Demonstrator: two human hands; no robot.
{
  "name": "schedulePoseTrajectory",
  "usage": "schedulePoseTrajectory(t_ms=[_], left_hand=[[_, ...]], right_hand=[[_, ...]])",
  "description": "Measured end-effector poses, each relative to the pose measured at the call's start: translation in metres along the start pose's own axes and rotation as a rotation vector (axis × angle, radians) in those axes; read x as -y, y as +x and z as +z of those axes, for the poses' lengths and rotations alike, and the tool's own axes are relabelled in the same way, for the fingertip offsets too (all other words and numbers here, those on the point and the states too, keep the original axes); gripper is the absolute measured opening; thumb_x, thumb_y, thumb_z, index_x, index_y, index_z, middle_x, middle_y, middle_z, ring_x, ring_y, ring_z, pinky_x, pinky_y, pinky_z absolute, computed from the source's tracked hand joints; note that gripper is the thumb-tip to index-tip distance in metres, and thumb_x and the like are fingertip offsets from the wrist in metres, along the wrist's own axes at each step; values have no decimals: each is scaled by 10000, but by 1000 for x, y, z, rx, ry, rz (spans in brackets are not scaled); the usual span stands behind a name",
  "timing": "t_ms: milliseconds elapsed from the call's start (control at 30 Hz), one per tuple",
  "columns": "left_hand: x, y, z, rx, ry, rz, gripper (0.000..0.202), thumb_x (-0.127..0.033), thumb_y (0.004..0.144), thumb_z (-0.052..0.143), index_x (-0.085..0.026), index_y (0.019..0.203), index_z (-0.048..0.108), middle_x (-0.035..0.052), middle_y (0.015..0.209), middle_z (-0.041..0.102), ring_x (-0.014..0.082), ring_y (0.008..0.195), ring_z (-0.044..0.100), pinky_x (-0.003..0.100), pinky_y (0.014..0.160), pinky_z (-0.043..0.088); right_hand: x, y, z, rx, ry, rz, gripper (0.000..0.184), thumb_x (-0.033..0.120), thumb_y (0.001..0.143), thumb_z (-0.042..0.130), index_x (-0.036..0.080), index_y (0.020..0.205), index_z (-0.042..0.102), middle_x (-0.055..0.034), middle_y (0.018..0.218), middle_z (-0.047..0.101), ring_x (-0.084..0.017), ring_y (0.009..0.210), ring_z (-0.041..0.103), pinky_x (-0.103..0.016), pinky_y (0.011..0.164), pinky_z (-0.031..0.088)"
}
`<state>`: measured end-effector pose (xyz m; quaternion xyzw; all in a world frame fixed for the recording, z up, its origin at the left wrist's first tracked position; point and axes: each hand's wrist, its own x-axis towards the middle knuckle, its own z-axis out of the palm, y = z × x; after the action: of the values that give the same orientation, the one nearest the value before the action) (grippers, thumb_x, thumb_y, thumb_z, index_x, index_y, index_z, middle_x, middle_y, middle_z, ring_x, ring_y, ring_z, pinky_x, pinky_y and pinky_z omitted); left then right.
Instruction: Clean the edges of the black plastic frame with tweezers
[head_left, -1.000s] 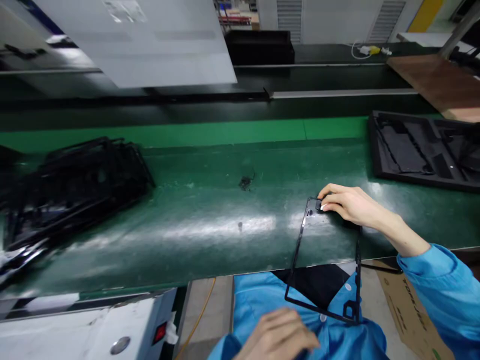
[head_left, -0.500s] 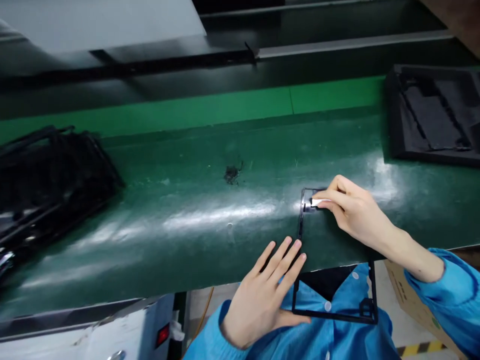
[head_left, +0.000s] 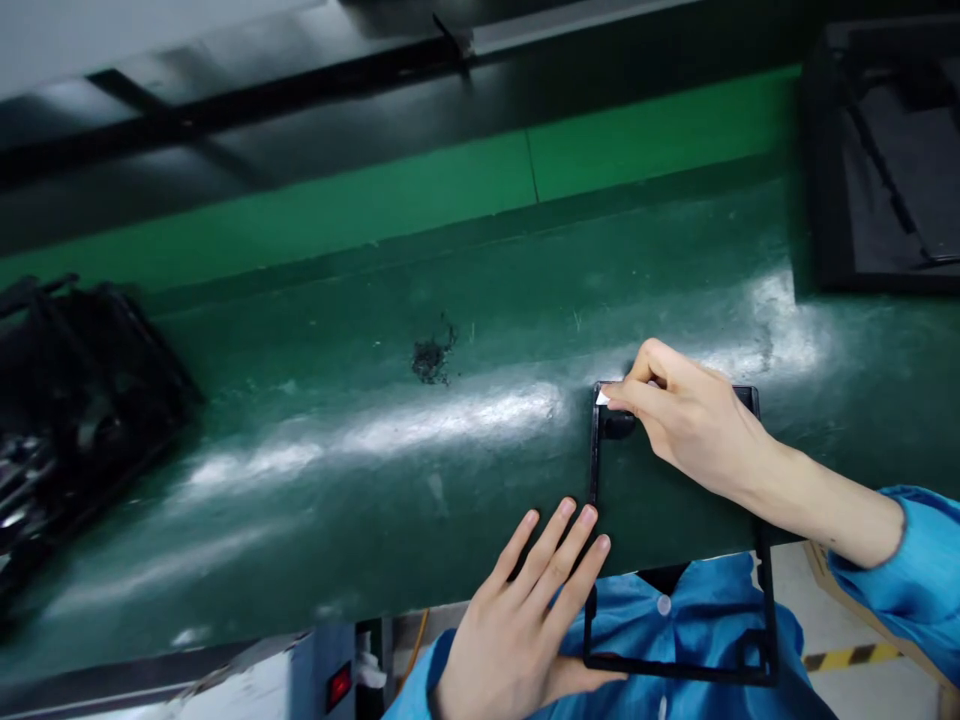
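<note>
A thin black rectangular frame (head_left: 697,673) lies partly on the green table and juts past its front edge over my blue clothing. My left hand (head_left: 525,610) holds its left side, fingers stretched over the bar and thumb low by the near corner. Pinched in the fingers of my right hand (head_left: 694,420) is a small white piece (head_left: 603,396); only its tip shows, so its kind is unclear. That tip touches the frame's far left corner. The right hand covers part of the far bar.
Black parts (head_left: 82,390) are heaped on the table's left. At the upper right stands a black tray (head_left: 825,150) with dark thin pieces inside. A patch of dark crumbs (head_left: 431,360) lies mid-table on the green surface (head_left: 300,540).
My right hand has moved the white piece slightly left and up to the frame's corner. The left hand stays on the frame. The whole view has shifted and tilted a little.
</note>
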<state>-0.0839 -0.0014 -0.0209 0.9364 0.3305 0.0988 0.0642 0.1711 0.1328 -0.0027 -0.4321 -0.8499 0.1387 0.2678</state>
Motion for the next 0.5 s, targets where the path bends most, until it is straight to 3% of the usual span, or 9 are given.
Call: schedulePoseTrajectory(t_ms=[200,500], left_hand=[[-5,-3,2,-50,-57,-56,923,-828,961,427,-78,1467,609,171,1593,551,334,1622,308,510,1368,168],[-6,1,2,-34,-56,-66,944,-826,950,476,-74,1515,561,198,1602,532,355,1597,359,525,1361,190]], right_hand=[[5,2,1,15,-53,-18,300,37,1030,432,148,918,687,-19,849,490,-111,647,351,-227,531,289],[22,-13,10,46,-162,-143,401,39,1056,326,128,899,684,-70,853,580,-132,641,419,-257,507,300]])
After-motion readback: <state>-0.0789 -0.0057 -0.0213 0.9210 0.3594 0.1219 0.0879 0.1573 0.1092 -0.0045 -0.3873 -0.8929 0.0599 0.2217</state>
